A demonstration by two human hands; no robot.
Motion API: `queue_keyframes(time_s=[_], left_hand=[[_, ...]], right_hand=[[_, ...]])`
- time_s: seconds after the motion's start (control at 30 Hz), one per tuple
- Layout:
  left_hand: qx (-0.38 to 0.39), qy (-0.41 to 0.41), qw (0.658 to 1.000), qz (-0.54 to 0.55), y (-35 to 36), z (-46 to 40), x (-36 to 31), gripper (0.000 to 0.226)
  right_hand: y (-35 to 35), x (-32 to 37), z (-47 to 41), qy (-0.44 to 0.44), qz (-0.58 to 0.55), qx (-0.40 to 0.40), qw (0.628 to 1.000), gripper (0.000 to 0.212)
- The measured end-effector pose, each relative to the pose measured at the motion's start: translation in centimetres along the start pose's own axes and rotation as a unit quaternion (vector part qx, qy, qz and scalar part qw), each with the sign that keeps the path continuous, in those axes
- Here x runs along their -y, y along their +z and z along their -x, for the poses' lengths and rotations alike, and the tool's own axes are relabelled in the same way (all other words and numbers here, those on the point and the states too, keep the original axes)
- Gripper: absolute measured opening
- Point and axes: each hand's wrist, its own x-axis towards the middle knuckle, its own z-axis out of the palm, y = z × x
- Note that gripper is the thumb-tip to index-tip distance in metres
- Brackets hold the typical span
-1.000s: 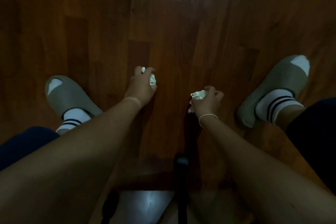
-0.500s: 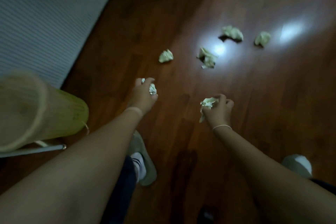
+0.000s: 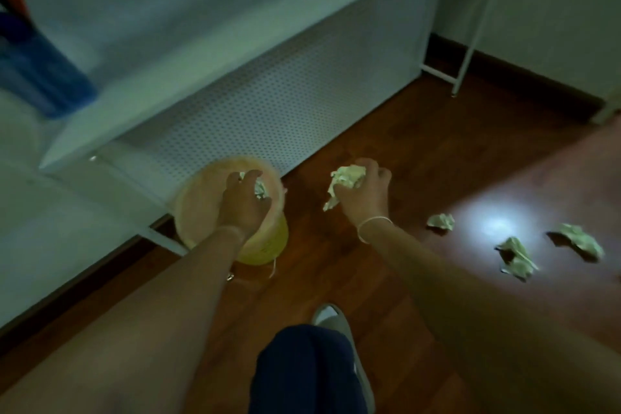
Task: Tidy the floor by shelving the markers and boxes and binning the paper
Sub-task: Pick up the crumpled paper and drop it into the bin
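Step in hand: binning paper. Left hand (image 3: 242,203) grips paper wad (image 3: 259,189) over bin (image 3: 201,202) mouth. Right hand (image 3: 364,191) grips second wad (image 3: 346,176) beside bin. Next: release left wad, then bring right hand over mouth. Three wads (image 3: 517,257) remain on floor (image 3: 386,279).

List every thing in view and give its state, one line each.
left hand: over the bin's mouth, gripping a paper wad.
left paper wad: crumpled, held, not yet dropped.
right hand: beside the bin, gripping a paper wad.
right paper wad: crumpled, held above the floor.
bin: upright, open-topped, against the white unit.
three loose paper wads: crumpled, lying on the floor.
blue container: blurred, on the shelf.
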Motion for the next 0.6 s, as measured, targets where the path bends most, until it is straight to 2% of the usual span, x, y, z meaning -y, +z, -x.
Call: queue_keyframes(time_s=[0.13, 0.27, 0.33, 0.47, 0.6], left_hand=[[-0.048, -0.057, 0.996, 0.04, -3.4, -1.3, 3.7, 0.059], [-0.064, -0.084, 0.992, 0.062, -5.9, -3.1, 5.9, 0.062], [-0.065, -0.088, 0.991, 0.072, -6.3, -3.6, 6.8, 0.061], [-0.057, -0.089, 0.99, 0.097, -6.1, -3.5, 6.0, 0.061], [-0.045, -0.072, 0.989, 0.12, -5.4, -3.3, 2.2, 0.061]], right_hand=[[6.7, 4.5, -0.5, -0.048, 0.005, 0.077, 0.996, 0.056], [11.4, 8.2, -1.6, -0.037, 0.012, 0.186, 0.982, 0.086], [12.4, 8.7, -1.9, -0.045, 0.063, 0.22, 0.972, 0.088], [11.0, 7.8, -2.5, -0.072, 0.117, 0.216, 0.967, 0.083], [5.9, 7.1, -3.2, -0.077, 0.143, 0.188, 0.969, 0.082]])
